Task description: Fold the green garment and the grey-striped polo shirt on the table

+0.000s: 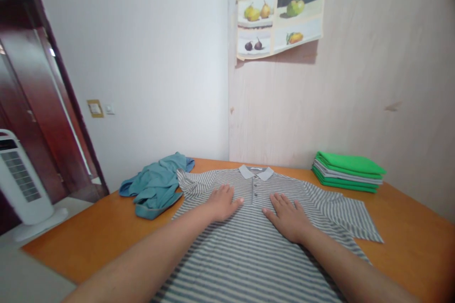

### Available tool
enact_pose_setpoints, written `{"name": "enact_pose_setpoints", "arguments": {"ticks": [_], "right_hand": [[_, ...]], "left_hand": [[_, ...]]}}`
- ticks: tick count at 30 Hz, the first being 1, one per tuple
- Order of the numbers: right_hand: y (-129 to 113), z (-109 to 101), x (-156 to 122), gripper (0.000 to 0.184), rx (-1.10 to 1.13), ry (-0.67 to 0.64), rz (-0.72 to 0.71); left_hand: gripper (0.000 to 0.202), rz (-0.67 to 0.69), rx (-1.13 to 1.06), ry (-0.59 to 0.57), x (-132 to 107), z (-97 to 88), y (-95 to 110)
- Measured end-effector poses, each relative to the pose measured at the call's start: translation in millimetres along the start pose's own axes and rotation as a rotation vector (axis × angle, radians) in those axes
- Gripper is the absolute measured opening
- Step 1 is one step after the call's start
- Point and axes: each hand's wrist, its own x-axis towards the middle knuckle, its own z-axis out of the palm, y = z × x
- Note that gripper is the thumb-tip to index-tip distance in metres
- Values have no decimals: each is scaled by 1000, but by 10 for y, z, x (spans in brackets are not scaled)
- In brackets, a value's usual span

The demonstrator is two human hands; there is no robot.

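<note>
Behind everything, a pale wall [152, 47] fills the upper frame. Your orange-brown desk [71, 246] stretches across the lower frame, and on it lies the grey-and-white striped polo shirt [249, 255], spread face up from the center to the bottom edge, collar end away from you. A white tower fan [23, 184] stands at the lower left. A sheet of fruit paintings [280, 23] hangs at the upper right of center. A crumpled teal garment [156, 184] lies left of the shirt; a folded green-and-grey cloth stack [350, 163] sits at the right, near the wall. Your left hand [223, 202] and right hand [287, 217] rest palm down on the shirt's chest, fingers extended, thumbs out, pinching nothing. Between and beyond them are the light-grey collar [245, 172] and small dark buttons [255, 194].
</note>
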Motion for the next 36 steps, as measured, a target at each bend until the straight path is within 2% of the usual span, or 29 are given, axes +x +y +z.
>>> {"name": "enact_pose_setpoints", "arguments": {"ticks": [4, 11, 14, 18, 21, 24, 33, 36], "right_hand": [[22, 24, 16, 85, -25, 9, -1], [5, -32, 58, 85, -46, -41, 31], [-125, -129, 101, 84, -8, -31, 45], [-422, -208, 125, 83, 43, -8, -12], [-607, -135, 80, 83, 15, -12, -64], [-681, 0, 0, 84, -19, -9, -79], [-622, 145, -28, 82, -40, 38, -91], [-598, 193, 5, 81, -45, 56, -90]], "left_hand": [[91, -20, -6, -12, -235, 107, 4], [93, -26, -39, 7, -261, 127, 30], [94, -23, -53, 17, -249, 146, 20], [97, -21, -72, 30, -247, 164, 18], [96, -17, -75, 42, -251, 163, 25], [95, -11, -68, 33, -254, 156, 21], [87, 9, -107, 43, -231, 182, -26], [76, 21, -175, 116, -202, 167, -84]]}}
